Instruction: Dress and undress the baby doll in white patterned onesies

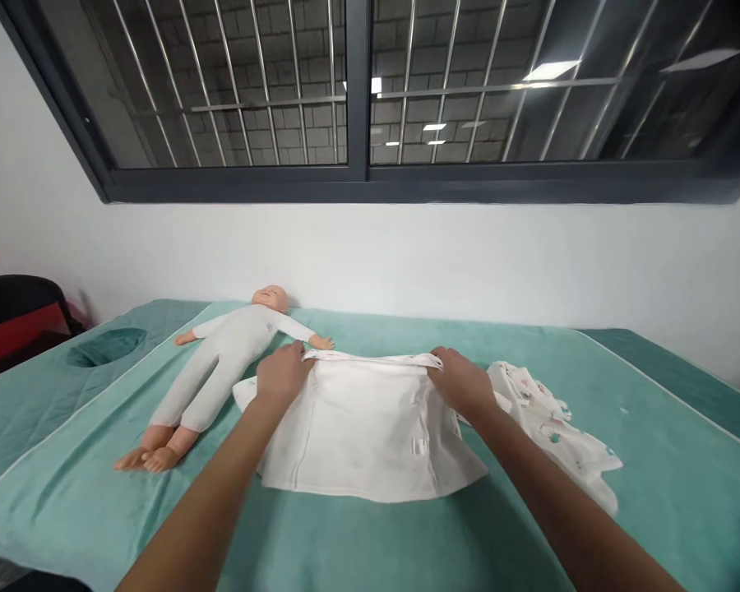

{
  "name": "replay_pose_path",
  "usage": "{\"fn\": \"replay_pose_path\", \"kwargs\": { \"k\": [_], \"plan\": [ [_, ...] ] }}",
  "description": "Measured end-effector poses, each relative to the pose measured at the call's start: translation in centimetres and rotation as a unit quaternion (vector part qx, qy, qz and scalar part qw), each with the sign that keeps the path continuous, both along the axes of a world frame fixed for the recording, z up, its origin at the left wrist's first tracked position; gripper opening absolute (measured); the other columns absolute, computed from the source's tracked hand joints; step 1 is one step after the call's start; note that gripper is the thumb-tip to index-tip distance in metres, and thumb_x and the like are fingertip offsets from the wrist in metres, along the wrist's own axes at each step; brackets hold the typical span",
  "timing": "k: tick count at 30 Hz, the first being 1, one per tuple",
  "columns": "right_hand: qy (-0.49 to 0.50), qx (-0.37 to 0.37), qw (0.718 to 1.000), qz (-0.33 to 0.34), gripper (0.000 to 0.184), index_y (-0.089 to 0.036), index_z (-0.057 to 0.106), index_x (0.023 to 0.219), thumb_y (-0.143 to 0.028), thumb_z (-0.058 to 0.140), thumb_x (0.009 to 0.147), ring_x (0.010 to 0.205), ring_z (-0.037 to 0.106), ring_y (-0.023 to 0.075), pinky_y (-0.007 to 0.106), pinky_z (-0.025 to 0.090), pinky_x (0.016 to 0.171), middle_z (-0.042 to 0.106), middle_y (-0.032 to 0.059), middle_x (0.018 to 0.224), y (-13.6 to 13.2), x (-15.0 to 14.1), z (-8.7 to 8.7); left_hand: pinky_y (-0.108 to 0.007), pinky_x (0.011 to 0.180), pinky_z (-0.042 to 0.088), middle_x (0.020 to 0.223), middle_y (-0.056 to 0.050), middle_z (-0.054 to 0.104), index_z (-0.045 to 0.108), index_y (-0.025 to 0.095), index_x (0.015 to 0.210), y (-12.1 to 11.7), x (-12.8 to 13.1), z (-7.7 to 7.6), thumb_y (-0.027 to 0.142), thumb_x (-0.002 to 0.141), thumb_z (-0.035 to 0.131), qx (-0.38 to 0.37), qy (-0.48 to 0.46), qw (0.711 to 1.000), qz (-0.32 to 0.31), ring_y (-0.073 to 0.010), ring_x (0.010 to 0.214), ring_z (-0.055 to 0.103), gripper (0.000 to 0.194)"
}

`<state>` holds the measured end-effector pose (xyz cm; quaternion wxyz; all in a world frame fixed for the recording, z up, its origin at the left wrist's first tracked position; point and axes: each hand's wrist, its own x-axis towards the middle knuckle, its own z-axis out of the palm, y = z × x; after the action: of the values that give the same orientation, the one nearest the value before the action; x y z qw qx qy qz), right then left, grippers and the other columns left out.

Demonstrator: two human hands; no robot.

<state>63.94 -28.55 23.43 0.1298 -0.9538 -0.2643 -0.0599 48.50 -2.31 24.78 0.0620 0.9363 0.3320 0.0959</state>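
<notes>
A small white baby shirt (pixel 370 427) hangs between my two hands with its inner side and a little tag showing. My left hand (pixel 284 374) is closed on its upper left corner, and my right hand (pixel 465 382) grips the upper right corner. The lower edge of the shirt is at or just above the green bed cover; I cannot tell which. Left of it lies a baby doll (pixel 222 358) on its back in a white bodysuit, one hand close to my left hand. A printed white baby garment (pixel 548 427) lies crumpled to the right, beside my right forearm.
The green cover (pixel 672 460) spreads over a bed with a round face hole (pixel 106 347) at the left. A white wall (pixel 444 263) and a barred window (pixel 358 177) stand behind. At the far left is a black and red chair (pixel 21 325).
</notes>
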Motion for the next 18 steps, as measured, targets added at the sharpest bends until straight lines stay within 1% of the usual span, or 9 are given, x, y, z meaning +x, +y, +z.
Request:
{"fn": "replay_pose_path", "kwargs": {
  "k": [2, 4, 5, 7, 8, 10, 12, 14, 18],
  "plan": [
    [-0.061, 0.005, 0.998, 0.011, 0.042, -0.015, 0.054, 0.130, -0.017, 0.039, 0.091, 0.122, 0.050, 0.0335, 0.047, 0.039, 0.099, 0.053, 0.0157, 0.136, 1.9, -0.9, -1.6, -0.041, 0.087, 0.044, 0.122, -0.018, 0.060, 0.055, 0.014, 0.122, -0.9, 1.3, -1.6, 0.032, 0.091, 0.046, 0.029, -0.017, 0.999, -0.004, -0.0315, 0.111, 0.055, 0.037],
    [-0.097, 0.020, 0.992, 0.074, 0.045, -0.012, 0.051, 0.135, -0.016, 0.036, 0.093, 0.132, 0.040, 0.0308, 0.045, 0.028, 0.111, 0.046, 0.0161, 0.144, 3.7, -2.3, -3.6, -0.044, 0.096, 0.040, 0.133, -0.017, 0.054, 0.051, 0.016, 0.130, -2.7, 1.9, -3.5, 0.024, 0.091, 0.044, 0.055, -0.037, 0.997, -0.039, -0.0319, 0.122, 0.047, 0.040],
    [-0.077, 0.020, 0.991, 0.108, 0.045, -0.011, 0.051, 0.135, -0.018, 0.036, 0.094, 0.133, 0.040, 0.0290, 0.043, 0.027, 0.113, 0.047, 0.0156, 0.144, 4.5, -2.9, -4.7, -0.044, 0.097, 0.040, 0.133, -0.017, 0.054, 0.052, 0.016, 0.129, -3.6, 2.0, -4.6, 0.020, 0.092, 0.041, 0.064, -0.047, 0.993, -0.083, -0.0305, 0.122, 0.047, 0.039],
    [-0.006, 0.006, 0.991, 0.131, 0.046, -0.009, 0.050, 0.136, -0.026, 0.038, 0.095, 0.134, 0.041, 0.0292, 0.042, 0.029, 0.113, 0.047, 0.0167, 0.144, 6.1, -3.7, -6.7, -0.040, 0.097, 0.042, 0.125, -0.013, 0.060, 0.060, 0.018, 0.119, -5.1, 2.1, -6.9, 0.017, 0.093, 0.035, 0.026, -0.040, 0.984, -0.173, -0.0257, 0.116, 0.053, 0.036],
    [0.022, -0.007, 0.992, 0.124, 0.050, -0.008, 0.048, 0.138, -0.031, 0.040, 0.095, 0.136, 0.039, 0.0312, 0.044, 0.030, 0.112, 0.045, 0.0185, 0.146, 6.8, -3.7, -7.5, -0.040, 0.099, 0.042, 0.127, -0.012, 0.060, 0.062, 0.019, 0.117, -5.5, 2.2, -8.0, 0.018, 0.094, 0.034, 0.015, -0.035, 0.980, -0.195, -0.0249, 0.118, 0.054, 0.036],
    [0.044, -0.033, 0.994, 0.098, 0.060, -0.004, 0.042, 0.143, -0.040, 0.044, 0.095, 0.140, 0.033, 0.0364, 0.050, 0.027, 0.113, 0.037, 0.0228, 0.150, 8.0, -3.0, -8.5, -0.045, 0.104, 0.041, 0.140, -0.013, 0.052, 0.058, 0.019, 0.126, -5.5, 2.6, -9.7, 0.027, 0.096, 0.034, 0.001, -0.025, 0.982, -0.189, -0.0274, 0.130, 0.046, 0.039],
    [0.037, -0.047, 0.994, 0.088, 0.066, -0.002, 0.037, 0.147, -0.043, 0.044, 0.095, 0.141, 0.030, 0.0386, 0.053, 0.022, 0.114, 0.033, 0.0252, 0.152, 8.7, -1.8, -8.8, -0.052, 0.107, 0.037, 0.154, -0.014, 0.037, 0.044, 0.017, 0.142, -4.8, 3.3, -10.6, 0.035, 0.098, 0.032, 0.007, -0.020, 0.989, -0.147, -0.0310, 0.141, 0.032, 0.049],
    [0.031, -0.048, 0.993, 0.101, 0.066, -0.004, 0.036, 0.148, -0.043, 0.042, 0.096, 0.141, 0.031, 0.0365, 0.052, 0.020, 0.115, 0.033, 0.0243, 0.152, 9.1, -0.7, -8.7, -0.054, 0.108, 0.037, 0.158, -0.014, 0.029, 0.033, 0.018, 0.150, -3.8, 3.9, -11.0, 0.039, 0.098, 0.029, 0.007, -0.011, 0.993, -0.115, -0.0318, 0.145, 0.027, 0.056],
    [-0.002, -0.037, 0.988, 0.149, 0.054, -0.009, 0.044, 0.144, -0.038, 0.037, 0.099, 0.144, 0.028, 0.0311, 0.048, 0.020, 0.118, 0.031, 0.0182, 0.155, 8.6, -0.1, -8.8, -0.057, 0.110, 0.034, 0.158, -0.016, 0.028, 0.037, 0.016, 0.148, -3.2, 4.3, -10.4, 0.037, 0.098, 0.030, -0.066, -0.029, 0.989, -0.126, -0.0342, 0.146, 0.024, 0.055]
  ]
}}
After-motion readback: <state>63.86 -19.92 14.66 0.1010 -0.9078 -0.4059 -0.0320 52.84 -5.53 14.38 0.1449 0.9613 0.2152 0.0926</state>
